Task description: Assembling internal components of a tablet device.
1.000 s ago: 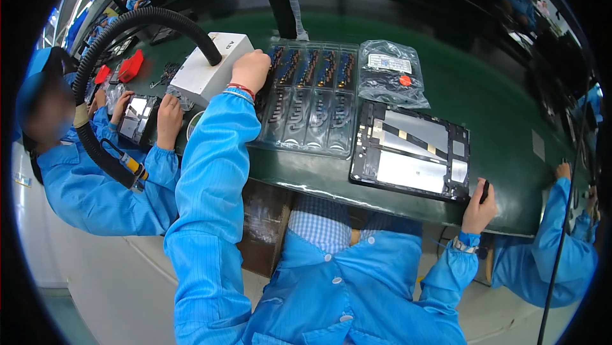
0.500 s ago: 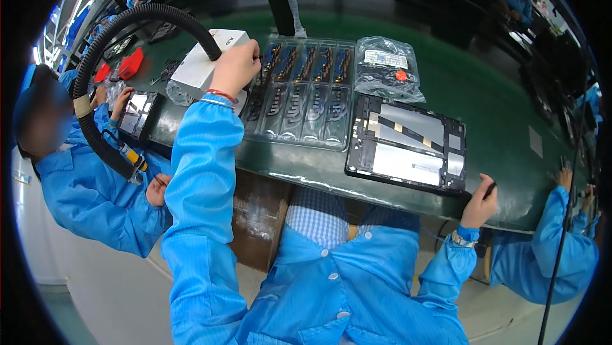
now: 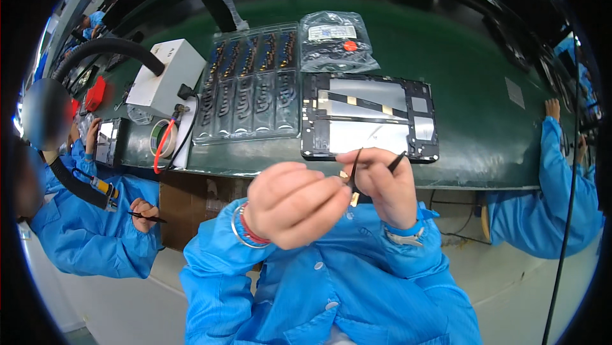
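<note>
My left hand (image 3: 290, 208) is closed, thumb and fingertips pinching a small dark strip with gold-coloured pieces (image 3: 354, 199); the fingers hide part of it. Close against it, my right hand (image 3: 386, 185) is closed around a thin black tool that looks like tweezers (image 3: 396, 162), whose pointed end sticks out past the fingers. Both hands are raised at the bench's front edge. Just beyond them lies an opened tablet-like device (image 3: 370, 134) with silver panels and dark flat cables. To its left a clear plastic tray (image 3: 248, 133) holds several rows of small dark parts.
A bagged item with an orange dot (image 3: 338, 42) lies behind the device. Left of the tray are a white box with a black hose (image 3: 169, 74), a tape roll (image 3: 163, 139) and a red cable (image 3: 164, 147). Co-workers sit on both sides; one's hand (image 3: 145, 213) is at left.
My left hand has come back from the tray's left side to the front edge. My right hand has moved left and up to meet it. The view has shifted right.
</note>
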Available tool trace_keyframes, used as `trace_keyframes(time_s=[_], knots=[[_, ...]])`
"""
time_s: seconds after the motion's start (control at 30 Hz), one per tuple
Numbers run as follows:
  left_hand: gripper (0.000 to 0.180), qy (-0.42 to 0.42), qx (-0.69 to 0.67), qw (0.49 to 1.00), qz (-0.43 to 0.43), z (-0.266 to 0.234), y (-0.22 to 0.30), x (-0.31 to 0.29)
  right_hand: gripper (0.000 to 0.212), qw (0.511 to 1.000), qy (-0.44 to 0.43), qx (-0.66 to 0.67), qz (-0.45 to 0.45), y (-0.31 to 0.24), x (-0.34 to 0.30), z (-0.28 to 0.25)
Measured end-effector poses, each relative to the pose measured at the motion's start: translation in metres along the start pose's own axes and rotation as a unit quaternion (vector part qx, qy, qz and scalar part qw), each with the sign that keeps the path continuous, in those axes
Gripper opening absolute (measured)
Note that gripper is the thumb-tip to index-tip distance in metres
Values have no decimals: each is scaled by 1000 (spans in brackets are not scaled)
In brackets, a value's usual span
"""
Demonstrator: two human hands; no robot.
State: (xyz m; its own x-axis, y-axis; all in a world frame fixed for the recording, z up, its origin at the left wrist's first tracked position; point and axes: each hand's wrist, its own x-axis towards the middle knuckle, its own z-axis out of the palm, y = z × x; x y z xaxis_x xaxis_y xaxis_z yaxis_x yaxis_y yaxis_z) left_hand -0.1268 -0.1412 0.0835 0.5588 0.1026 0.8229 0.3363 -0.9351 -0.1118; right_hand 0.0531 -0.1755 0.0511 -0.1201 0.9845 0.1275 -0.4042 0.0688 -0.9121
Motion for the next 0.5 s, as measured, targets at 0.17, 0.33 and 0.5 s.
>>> trace_keyframes(time_s=[0.17,0.33,0.5], knots=[[16,3,-13,1000,6,38,10,-10,21,991,127,-33,37,-6,5,0],[26,6,-155,981,-119,37,0,13,18,982,143,-122,-5,-12,6,-4],[22,-27,-124,980,-155,35,-14,27,15,962,158,-217,-46,-12,1,3]])
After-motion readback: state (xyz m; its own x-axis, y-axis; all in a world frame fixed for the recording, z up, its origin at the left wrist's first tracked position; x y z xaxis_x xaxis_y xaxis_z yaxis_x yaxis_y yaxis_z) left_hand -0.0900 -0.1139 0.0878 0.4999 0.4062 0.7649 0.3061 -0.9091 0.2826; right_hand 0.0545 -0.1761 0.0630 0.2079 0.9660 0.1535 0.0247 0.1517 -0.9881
